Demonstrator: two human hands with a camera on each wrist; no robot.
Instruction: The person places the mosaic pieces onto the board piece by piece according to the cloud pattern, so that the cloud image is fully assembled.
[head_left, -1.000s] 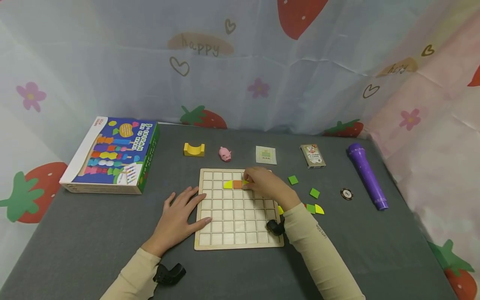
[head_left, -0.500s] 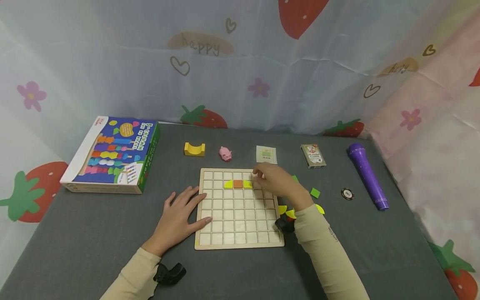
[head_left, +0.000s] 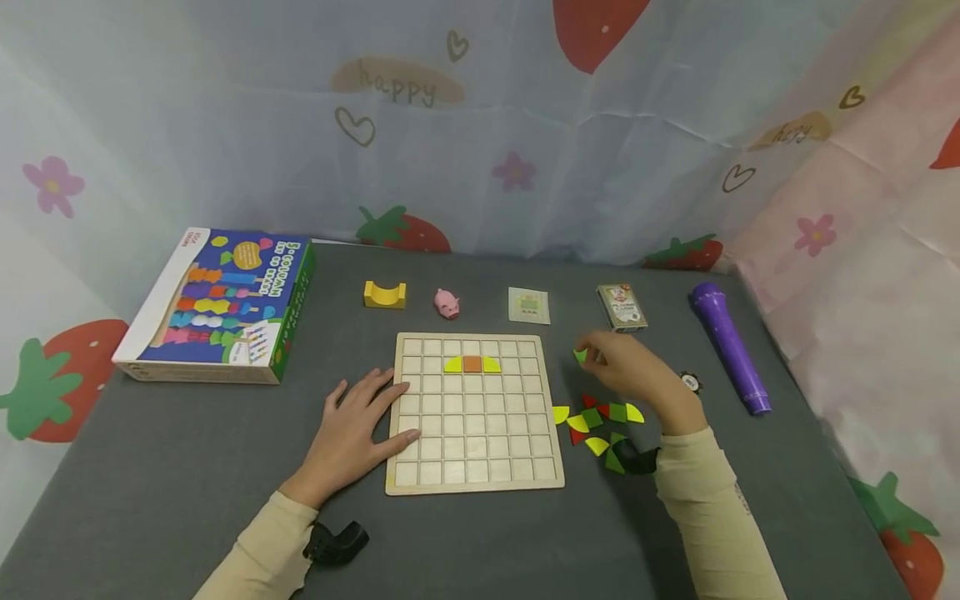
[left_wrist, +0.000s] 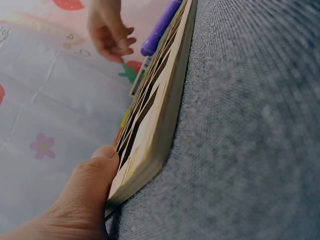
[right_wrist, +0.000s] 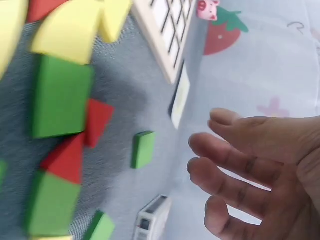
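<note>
My left hand rests with spread fingers on the left edge of the wooden grid board; its thumb lies on the rim in the left wrist view. Two yellow quarter-circle tiles flank an orange square tile in an upper row of the board. Right of the board, my right hand hovers over a green square tile. The right wrist view shows its fingers loosely bent, holding nothing, with that green tile lying apart on the cloth.
Several loose red, green and yellow tiles lie right of the board. Behind stand a yellow curved block, a pink pig, a pattern card and a card box. A purple microphone and a game box flank them.
My right hand has let go of the second yellow tile on the board and moved right, off the board, to the green tile. The left hand stays on the board's edge.
</note>
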